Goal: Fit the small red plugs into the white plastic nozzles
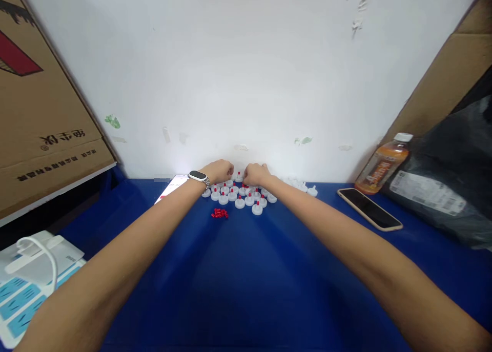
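Note:
Several white round caps with nozzles (257,209) stand upright in a cluster on the blue table, most with a small red tip on top. My left hand (221,171), with a watch on its wrist, is at the far left side of the cluster. Its fingers are curled closed, and anything in them is too small to make out. Across a narrow gap, my right hand (257,174) is closed over the back of the cluster, its fingertips partly hidden. A small pile of loose red tips (220,213) lies in front of the caps.
White nozzle caps without red tips (312,191) lie by the wall at the right. Farther right are a phone (369,209), an orange drink bottle (383,164) and a dark plastic package (446,178). A lit screen (175,184), a cardboard box (49,111) and a power strip (23,301) are at left.

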The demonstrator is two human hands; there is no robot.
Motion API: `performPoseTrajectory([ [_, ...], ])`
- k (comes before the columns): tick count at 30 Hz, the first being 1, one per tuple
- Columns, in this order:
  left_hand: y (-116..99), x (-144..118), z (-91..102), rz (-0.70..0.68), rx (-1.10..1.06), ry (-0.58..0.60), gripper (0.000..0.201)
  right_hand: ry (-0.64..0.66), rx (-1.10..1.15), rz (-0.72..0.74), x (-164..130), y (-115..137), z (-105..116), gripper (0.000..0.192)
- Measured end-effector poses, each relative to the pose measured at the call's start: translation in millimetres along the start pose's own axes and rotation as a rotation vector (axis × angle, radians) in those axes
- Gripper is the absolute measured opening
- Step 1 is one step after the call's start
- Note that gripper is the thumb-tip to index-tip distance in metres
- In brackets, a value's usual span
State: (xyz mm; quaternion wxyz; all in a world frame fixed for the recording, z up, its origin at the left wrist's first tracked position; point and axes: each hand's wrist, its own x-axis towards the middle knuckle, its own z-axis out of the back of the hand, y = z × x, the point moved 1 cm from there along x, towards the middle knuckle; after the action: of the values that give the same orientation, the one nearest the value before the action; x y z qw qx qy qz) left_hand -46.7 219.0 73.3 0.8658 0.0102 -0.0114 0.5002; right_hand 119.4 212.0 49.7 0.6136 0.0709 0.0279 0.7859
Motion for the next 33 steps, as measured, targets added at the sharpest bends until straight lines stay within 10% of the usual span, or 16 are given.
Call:
performPoseTrajectory([
  [10,0.3,-2.7,-2.3,-0.027,-0.037,-0.064,0.025,-0.038,0.344,0.067,-4.7,-11.8,10.3,0.016],
  [33,-26.3,-33.8,-7.0,-0.075,0.047,-0.199,0.024,-0.100,0.121,0.127,-2.0,12.2,-7.7,0.014],
])
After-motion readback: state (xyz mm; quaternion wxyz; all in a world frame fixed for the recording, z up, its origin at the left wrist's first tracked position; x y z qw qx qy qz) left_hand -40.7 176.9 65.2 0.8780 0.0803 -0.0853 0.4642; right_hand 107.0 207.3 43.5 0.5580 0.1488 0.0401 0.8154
